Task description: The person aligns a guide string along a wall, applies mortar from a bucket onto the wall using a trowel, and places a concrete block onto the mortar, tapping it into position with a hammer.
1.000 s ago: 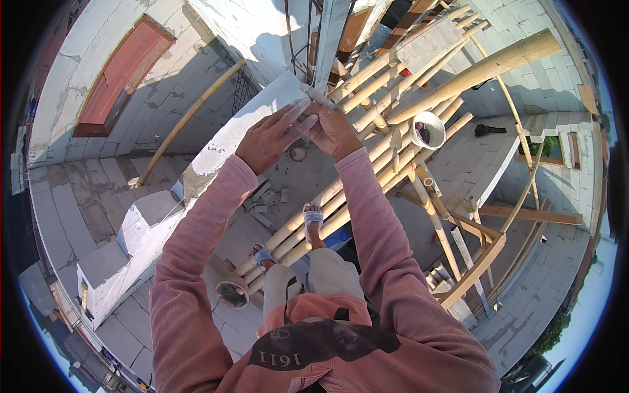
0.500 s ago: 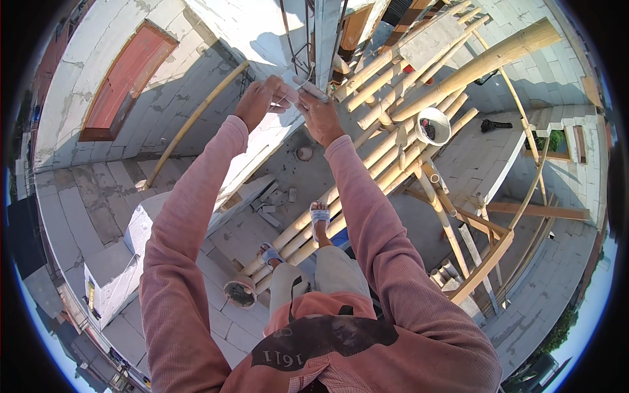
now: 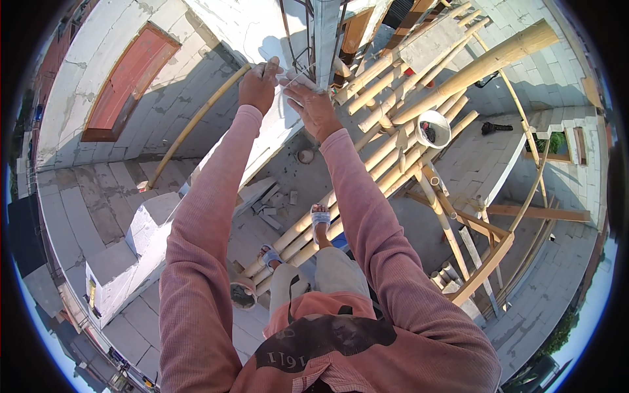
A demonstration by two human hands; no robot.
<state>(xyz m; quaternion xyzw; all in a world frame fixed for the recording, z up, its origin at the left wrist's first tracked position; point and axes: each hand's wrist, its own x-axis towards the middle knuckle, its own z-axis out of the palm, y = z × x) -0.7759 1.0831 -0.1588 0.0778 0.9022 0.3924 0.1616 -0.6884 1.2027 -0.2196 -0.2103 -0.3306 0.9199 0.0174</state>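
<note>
My left hand [image 3: 261, 86] is closed at the top of the white block wall [image 3: 278, 128], its fingertips pinched; whatever it may hold is too small to make out. Just right of it, my right hand [image 3: 306, 105] has dusty fingers spread at the wall top, beside a grey upright post [image 3: 324, 46]. A thin white strand [image 3: 292, 78], perhaps string, runs by the fingers. Thin steel rods [image 3: 288, 33] stand behind my hands.
My feet stand on bamboo poles [image 3: 300, 241] high above a floor with block offcuts. A white bucket [image 3: 443, 131] and a trowel [image 3: 401, 143] rest on the poles to the right. A bucket [image 3: 243, 294] sits lower left; timber framing [image 3: 490, 265] is at lower right.
Both hands have moved up along the wall top toward the rods and post. They have drawn apart, the left shifting leftward, and the right hand's fingers have spread.
</note>
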